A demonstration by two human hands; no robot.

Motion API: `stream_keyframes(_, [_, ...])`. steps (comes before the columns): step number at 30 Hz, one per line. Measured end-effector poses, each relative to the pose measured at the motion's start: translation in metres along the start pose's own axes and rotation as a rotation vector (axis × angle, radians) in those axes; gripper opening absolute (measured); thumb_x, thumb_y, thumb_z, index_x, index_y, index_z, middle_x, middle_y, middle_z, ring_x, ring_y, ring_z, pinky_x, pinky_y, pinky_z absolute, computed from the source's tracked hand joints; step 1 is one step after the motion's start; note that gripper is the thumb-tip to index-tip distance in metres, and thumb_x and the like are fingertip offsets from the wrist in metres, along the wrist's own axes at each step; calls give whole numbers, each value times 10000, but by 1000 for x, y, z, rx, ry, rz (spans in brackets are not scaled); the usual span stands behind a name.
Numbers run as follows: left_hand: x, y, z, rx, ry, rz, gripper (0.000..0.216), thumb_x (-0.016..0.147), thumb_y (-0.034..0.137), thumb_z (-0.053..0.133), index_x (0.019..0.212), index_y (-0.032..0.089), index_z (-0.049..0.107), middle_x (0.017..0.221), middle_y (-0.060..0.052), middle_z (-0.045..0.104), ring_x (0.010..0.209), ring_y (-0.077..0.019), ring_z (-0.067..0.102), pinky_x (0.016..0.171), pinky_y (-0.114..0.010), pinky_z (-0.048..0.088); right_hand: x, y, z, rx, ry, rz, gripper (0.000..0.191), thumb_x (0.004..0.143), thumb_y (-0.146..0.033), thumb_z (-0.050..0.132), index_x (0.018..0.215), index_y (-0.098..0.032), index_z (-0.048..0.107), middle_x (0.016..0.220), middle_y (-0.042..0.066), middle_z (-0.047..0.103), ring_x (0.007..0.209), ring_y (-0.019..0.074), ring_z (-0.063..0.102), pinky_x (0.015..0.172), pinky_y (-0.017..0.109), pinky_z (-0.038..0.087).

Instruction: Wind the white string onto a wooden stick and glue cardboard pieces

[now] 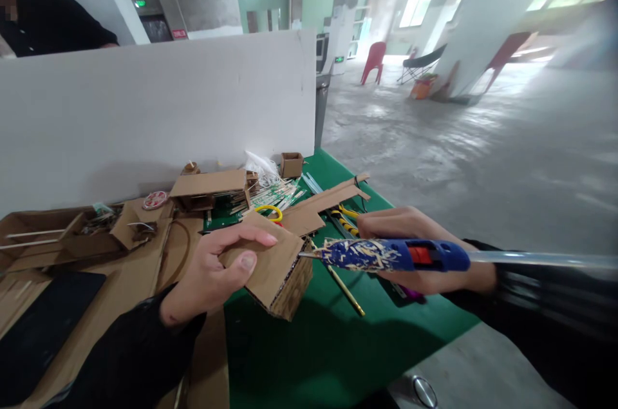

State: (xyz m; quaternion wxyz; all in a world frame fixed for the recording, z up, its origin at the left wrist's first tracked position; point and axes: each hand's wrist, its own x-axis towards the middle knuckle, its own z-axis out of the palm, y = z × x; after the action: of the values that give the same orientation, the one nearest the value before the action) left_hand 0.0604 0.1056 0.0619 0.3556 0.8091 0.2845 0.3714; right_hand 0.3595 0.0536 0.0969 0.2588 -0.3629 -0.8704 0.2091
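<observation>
My left hand [212, 277] is closed on a folded brown cardboard piece [277, 270], thumb on top and fingers along its upper edge, holding it above the green table [328, 344]. My right hand [415, 248] grips a blue hot glue gun [391, 256] smeared with dried glue, with a clear glue stick [541, 259] sticking out of its back to the right. The gun's metal nozzle points left and touches or nearly touches the cardboard piece's right edge.
Cardboard sheets and small cardboard models [207, 190] lie scattered behind, with yellow-handled scissors [270, 210], pliers [347, 216] and thin sticks. A white board [159, 106] stands across the back. Another person in black [43, 19] is behind it. Concrete floor drops off right of the table.
</observation>
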Motion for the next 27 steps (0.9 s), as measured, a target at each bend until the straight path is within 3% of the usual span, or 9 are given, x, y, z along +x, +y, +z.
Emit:
stream_keyframes(7, [0, -1, 0, 6, 2, -15, 207, 840, 237, 546, 967, 217, 707, 1002, -59, 742, 910, -230, 664, 776, -306, 510, -6, 5, -1, -22, 32, 22, 223, 803, -201, 545, 655, -213, 378, 604, -24, 422, 509, 112, 358, 495, 263, 261])
stream_keyframes(12, [1, 0, 0, 16, 17, -7, 203, 827, 254, 558, 949, 214, 715, 965, -62, 749, 881, -235, 669, 756, -309, 514, -11, 0, -7, 39, 1, 24, 85, 816, -245, 564, 795, -191, 501, 723, 25, 540, 617, 146, 478, 555, 268, 358])
stream_keyframes(17, [4, 1, 0, 2, 12, 11, 195, 823, 248, 561, 943, 211, 710, 963, -53, 752, 875, -223, 672, 787, -308, 512, -9, -11, -4, 150, -21, 21, 186, 804, -287, 570, 967, -203, 541, 802, 40, 581, 672, 162, 516, 611, 278, 412])
stream_keyframes(22, [6, 3, 1, 0, 16, -7, 200, 817, 231, 559, 947, 212, 710, 958, -54, 751, 866, -221, 673, 757, -299, 516, -4, -13, 3, 247, -101, -40, 168, 810, -370, 559, 885, -221, 547, 817, 39, 555, 702, 169, 495, 647, 294, 407])
stream_keyframes(27, [7, 4, 2, 10, 16, -13, 207, 810, 237, 558, 943, 204, 713, 953, -60, 753, 860, -226, 674, 760, -314, 522, -2, -13, 5, 191, -81, -37, 289, 843, -503, 517, 828, -214, 511, 742, 23, 516, 636, 160, 445, 587, 289, 361])
